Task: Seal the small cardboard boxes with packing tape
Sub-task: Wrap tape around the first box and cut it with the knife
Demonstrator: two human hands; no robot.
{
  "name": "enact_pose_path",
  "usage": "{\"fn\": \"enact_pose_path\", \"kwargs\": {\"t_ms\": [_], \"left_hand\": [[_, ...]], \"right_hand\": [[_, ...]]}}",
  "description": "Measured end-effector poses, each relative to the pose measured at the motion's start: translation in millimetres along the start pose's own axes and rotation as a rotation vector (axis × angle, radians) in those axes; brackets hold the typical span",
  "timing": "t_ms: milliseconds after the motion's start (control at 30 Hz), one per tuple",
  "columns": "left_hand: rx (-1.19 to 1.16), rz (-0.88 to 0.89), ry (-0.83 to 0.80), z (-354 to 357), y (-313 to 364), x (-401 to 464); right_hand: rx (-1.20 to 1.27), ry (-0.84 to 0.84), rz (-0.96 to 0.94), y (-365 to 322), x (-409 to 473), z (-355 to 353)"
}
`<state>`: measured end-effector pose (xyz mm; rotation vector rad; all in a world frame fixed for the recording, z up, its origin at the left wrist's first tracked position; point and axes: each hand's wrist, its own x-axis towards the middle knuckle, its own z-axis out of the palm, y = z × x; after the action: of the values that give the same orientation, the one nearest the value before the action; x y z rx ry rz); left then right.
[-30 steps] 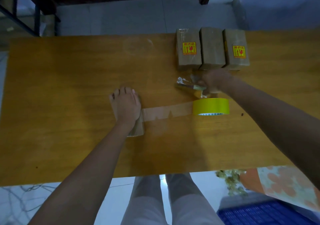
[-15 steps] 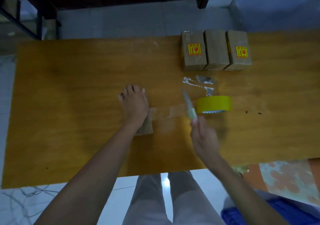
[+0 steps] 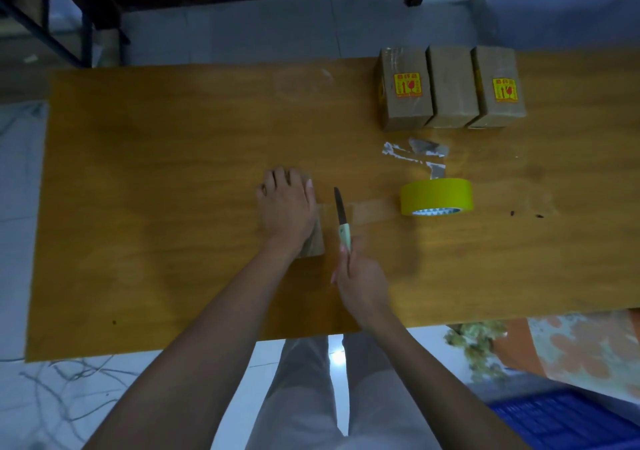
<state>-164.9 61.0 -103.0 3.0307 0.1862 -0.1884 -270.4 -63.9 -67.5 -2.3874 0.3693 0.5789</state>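
My left hand (image 3: pixel 287 208) lies flat on top of a small cardboard box (image 3: pixel 313 243) in the middle of the wooden table (image 3: pixel 156 207), covering most of it. A strip of clear tape (image 3: pixel 374 208) runs from the box to the yellow tape roll (image 3: pixel 436 196) on the right. My right hand (image 3: pixel 360 276) grips a small knife (image 3: pixel 342 217) by its pale handle. Its dark blade lies across the tape strip just right of the box.
Three small cardboard boxes (image 3: pixel 450 91) stand side by side at the table's far right, two with yellow stickers. Crumpled tape scraps (image 3: pixel 419 153) lie between them and the roll. A blue crate (image 3: pixel 568 418) sits on the floor at lower right.
My right hand picked the knife up from near the far boxes and brought it back. The blade has moved left, from beside the roll to the tape next to the box.
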Motion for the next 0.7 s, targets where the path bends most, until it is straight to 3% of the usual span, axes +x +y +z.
{"fn": "enact_pose_path", "kwargs": {"t_ms": [367,700], "left_hand": [[0.02,-0.007,0.014,2.1,2.8,-0.1],[0.02,0.001,0.053,3.5,3.0,-0.5]], "right_hand": [[0.017,-0.077,-0.011,11.6,6.4,28.4],[-0.157,-0.062,-0.081,22.5,3.8,35.9]]}}
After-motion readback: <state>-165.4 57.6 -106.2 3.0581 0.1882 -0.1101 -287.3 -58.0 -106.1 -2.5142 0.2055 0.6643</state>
